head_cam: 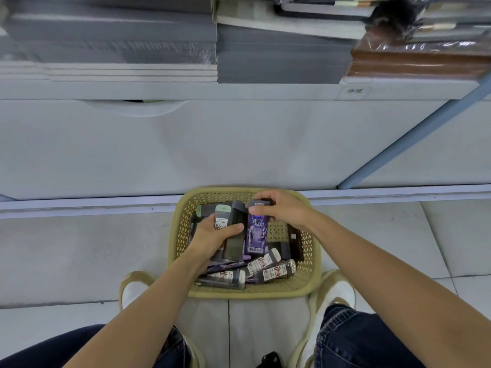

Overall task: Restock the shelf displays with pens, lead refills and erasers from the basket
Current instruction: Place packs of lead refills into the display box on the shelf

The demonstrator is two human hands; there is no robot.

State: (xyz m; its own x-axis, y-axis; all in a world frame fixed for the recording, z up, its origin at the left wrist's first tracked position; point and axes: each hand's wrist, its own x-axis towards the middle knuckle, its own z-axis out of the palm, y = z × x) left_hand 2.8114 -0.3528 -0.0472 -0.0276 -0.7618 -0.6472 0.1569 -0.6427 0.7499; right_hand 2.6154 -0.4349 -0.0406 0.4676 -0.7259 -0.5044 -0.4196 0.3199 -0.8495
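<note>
The right hand (282, 208) pinches a purple pack (257, 231) by its top above the basket (315, 264) on the floor while the left hand (210, 236) clutches several dark packs (233, 247), a loose fistful that may well slip and spill.

grey notebook stacks (111, 30), brown wrapped books (419, 62), white drawer front (186, 150), tiled floor (66, 248)

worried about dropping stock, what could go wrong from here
1. The left hand grips several packs at once; the green-capped refill case could slip out.
2. The right hand pinches the purple box only near its top end, so it may swing or fall into the basket.
</note>
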